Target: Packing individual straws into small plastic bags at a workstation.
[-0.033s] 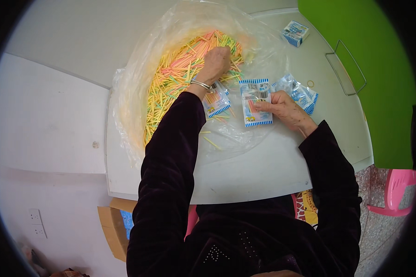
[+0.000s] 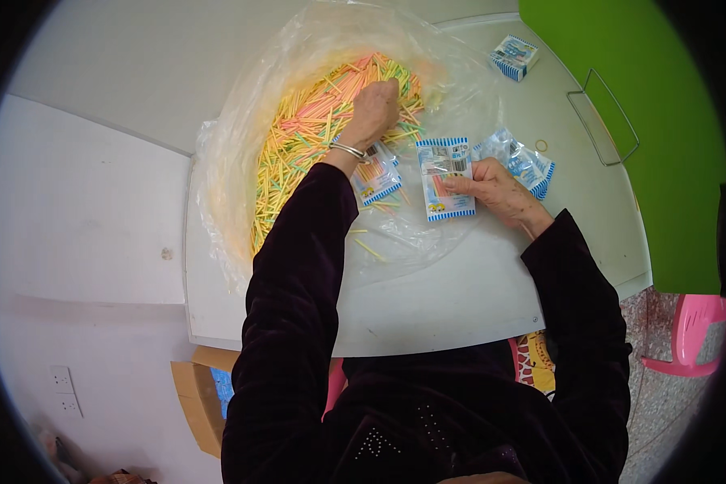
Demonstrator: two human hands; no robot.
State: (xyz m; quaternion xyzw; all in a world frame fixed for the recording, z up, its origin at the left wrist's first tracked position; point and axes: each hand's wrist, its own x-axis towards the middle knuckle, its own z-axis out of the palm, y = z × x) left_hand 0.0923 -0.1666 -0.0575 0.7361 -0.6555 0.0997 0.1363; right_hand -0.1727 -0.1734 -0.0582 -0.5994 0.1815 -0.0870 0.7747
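My left hand (image 2: pixel 375 109) is closed in a fist on a heap of thin pastel sticks (image 2: pixel 294 157), yellow, pink and green; its fingertips are hidden, so what it holds cannot be seen. The heap lies in a large clear plastic bag (image 2: pixel 226 173), spread open on the table. Between thumb and fingers my right hand (image 2: pixel 502 192) grips a small blue-and-white packet (image 2: pixel 444 203) with a see-through middle, held upright. Below my left wrist lies a similar packet (image 2: pixel 379 184) with sticks showing through it. More clear packets (image 2: pixel 528 165) lie behind my right hand.
A bundle of packets (image 2: pixel 515 56) stands at the far right of the grey table (image 2: pixel 436 323), and a rubber band (image 2: pixel 541 146) lies nearer. A metal wire handle (image 2: pixel 613 121) rises beside the green panel (image 2: pixel 661 161). Below the table are a cardboard box (image 2: pixel 194 399) and a pink stool (image 2: pixel 690 339).
My left hand has shifted very slightly to the left and away from me over the sticks. My right hand keeps its grip on the packet.
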